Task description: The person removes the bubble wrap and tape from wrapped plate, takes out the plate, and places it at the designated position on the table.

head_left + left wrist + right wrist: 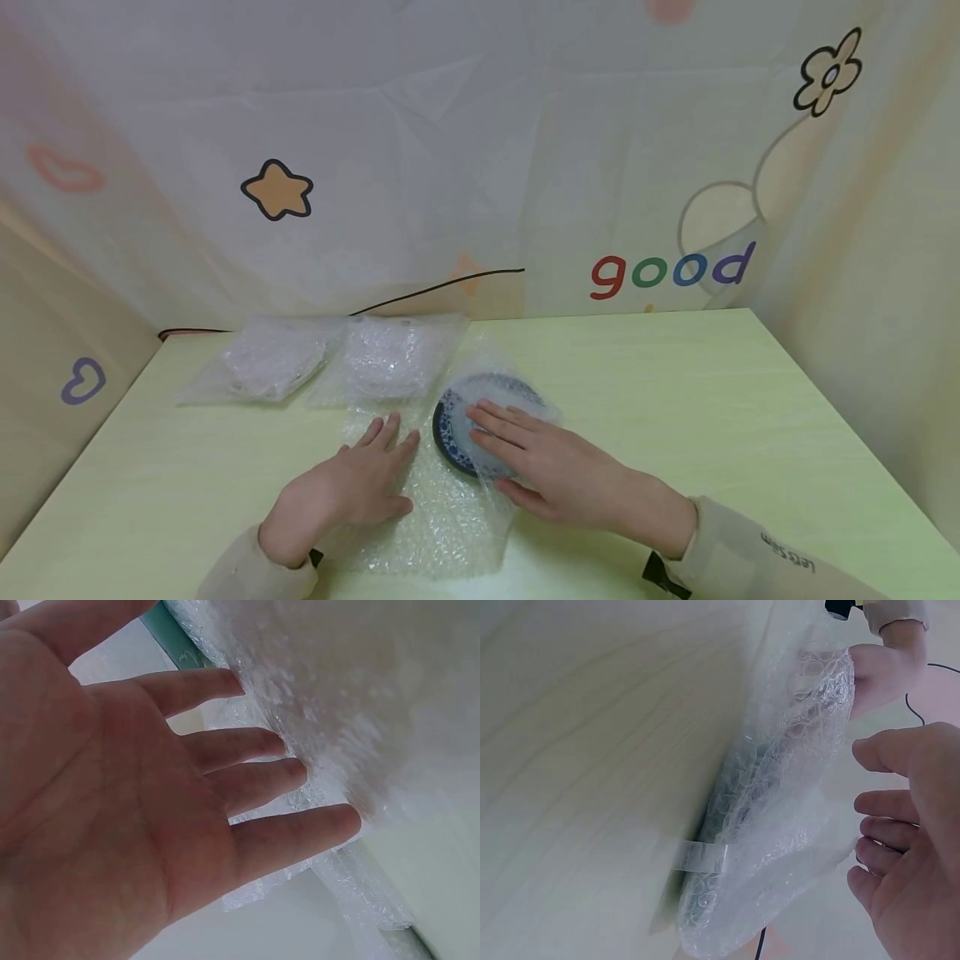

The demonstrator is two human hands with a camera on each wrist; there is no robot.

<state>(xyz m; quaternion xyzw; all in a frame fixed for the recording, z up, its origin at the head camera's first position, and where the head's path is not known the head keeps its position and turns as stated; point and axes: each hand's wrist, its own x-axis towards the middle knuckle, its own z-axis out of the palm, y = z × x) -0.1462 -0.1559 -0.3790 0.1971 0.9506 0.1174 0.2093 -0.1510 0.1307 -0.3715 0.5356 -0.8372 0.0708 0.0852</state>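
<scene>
A round plate (450,429) with a blue-and-white pattern and a dark rim lies on a sheet of bubble wrap (427,533). A flap of the wrap covers much of its right side. My right hand (543,462) rests on this flap over the plate, fingers extended to the left. Left of the plate, my left hand (352,492) lies on the bubble wrap with its fingers spread. In the left wrist view, its straight fingers (292,840) reach to the crinkled wrap. A clear tape strip (703,856) shows at the wrap's edge in the right wrist view.
Two bubble-wrapped packages, one at the left (273,358) and one beside it (390,354), lie at the back of the pale green table (675,400). Behind stands a printed curtain (480,167). A thin black line (435,289) runs across its lower part.
</scene>
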